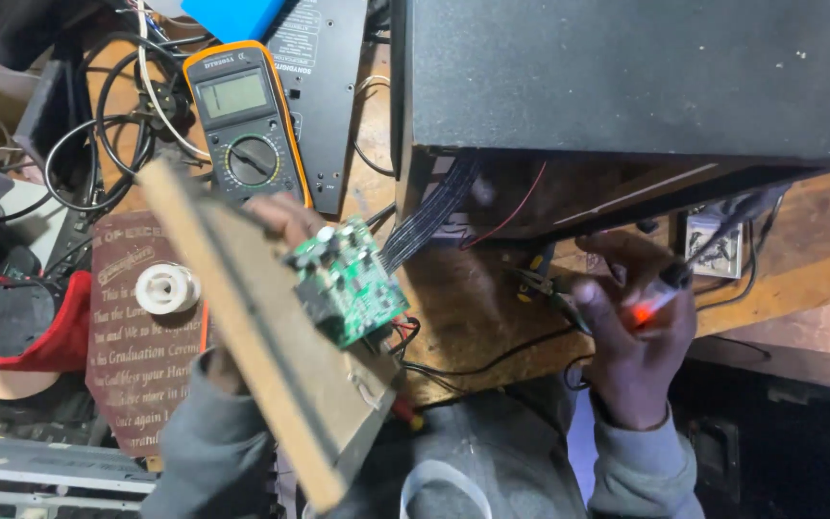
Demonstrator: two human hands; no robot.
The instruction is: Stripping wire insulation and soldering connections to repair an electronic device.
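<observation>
My left hand (276, 213) grips a tan wooden panel (252, 336) tilted up off the bench, with a small green circuit board (346, 282) mounted on it. A flat black ribbon cable (429, 213) and red and black wires run from the board toward the large black speaker cabinet (626, 77) at the top right. My right hand (631, 332) is closed around a slim tool with a glowing red tip (647, 306), held just below the open underside of the cabinet. Small pliers (545, 285) lie on the bench just left of that hand.
A yellow-edged digital multimeter (247, 120) lies at the top left among tangled black cables (108, 144). A white solder spool (167, 287) sits on a brown plaque (136, 365). A red-rimmed round object (16, 327) is at the far left. The chipboard bench (492, 317) shows between things.
</observation>
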